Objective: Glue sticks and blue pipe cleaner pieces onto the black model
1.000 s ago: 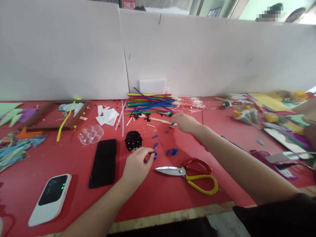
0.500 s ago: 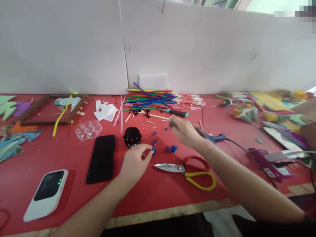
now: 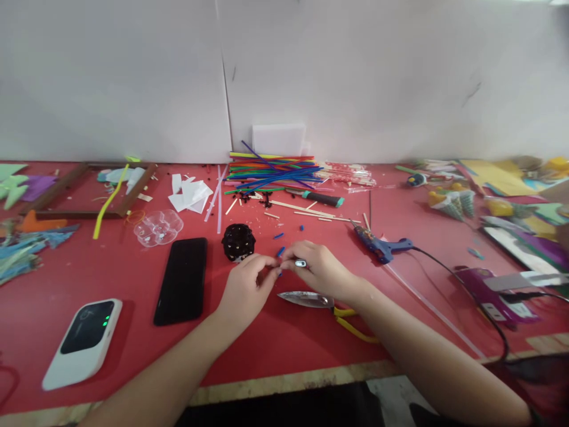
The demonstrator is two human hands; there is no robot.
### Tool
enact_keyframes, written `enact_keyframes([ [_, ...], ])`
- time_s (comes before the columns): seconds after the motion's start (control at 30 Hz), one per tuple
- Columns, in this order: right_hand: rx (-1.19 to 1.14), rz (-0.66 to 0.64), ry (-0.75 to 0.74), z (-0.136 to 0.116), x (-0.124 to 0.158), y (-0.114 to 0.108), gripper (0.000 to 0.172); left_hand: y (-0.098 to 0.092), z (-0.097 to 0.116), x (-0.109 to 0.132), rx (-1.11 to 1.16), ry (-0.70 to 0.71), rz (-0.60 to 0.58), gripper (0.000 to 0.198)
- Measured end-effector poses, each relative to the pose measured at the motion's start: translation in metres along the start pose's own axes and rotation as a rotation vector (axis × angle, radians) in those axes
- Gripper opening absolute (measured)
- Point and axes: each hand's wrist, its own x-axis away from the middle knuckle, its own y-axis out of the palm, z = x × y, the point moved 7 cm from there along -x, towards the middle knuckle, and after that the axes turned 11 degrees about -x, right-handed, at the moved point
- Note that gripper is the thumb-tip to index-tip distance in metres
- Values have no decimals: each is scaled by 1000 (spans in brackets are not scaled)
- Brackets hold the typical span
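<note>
Just past the scissors [image 3: 306,299], your left hand [image 3: 246,284], pinched on a blue bit [image 3: 280,273], meets your right hand [image 3: 322,270], whose hold I cannot tell, with the ball [image 3: 239,242] beyond and left of the scissors.

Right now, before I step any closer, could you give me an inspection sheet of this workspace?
Surface: red tabletop, with a patchy tan front edge.
Work items: short blue pieces; black ball-shaped craft just beyond the left hand.
Clutter: smartphone, coloured pipe cleaners, scissors partly hidden by the right forearm.
Hands: left hand and right hand close together, fingers bent; anything pinched between them is too small to tell.
Cables: black cable runs from the blue glue gun past a purple power strip.
Surroundings: white panels stand behind the tabletop.
</note>
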Motion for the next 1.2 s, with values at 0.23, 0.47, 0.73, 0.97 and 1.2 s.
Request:
enact_keyframes([
  [0.23, -108, 92, 74, 5, 4, -12, 13, 14, -16, 4, 264, -203, -143, 19],
  [0.47, -117, 139, 39, 2, 11, -15, 15, 9, -7, 2, 166, -165, -127, 18],
  [0.73, -450, 306, 253, 22, 16, -28, 42, -2, -11, 2, 424, -253, -39, 19],
  [0.97, -1317, 537, 653, 59, 24, -9, 41, 1, -13, 2, 559, -254, -7, 17],
  [1.2, -1519, 550, 871, 65, 29, -2, 11, 1, -15, 4, 563, -262, -17, 16],
])
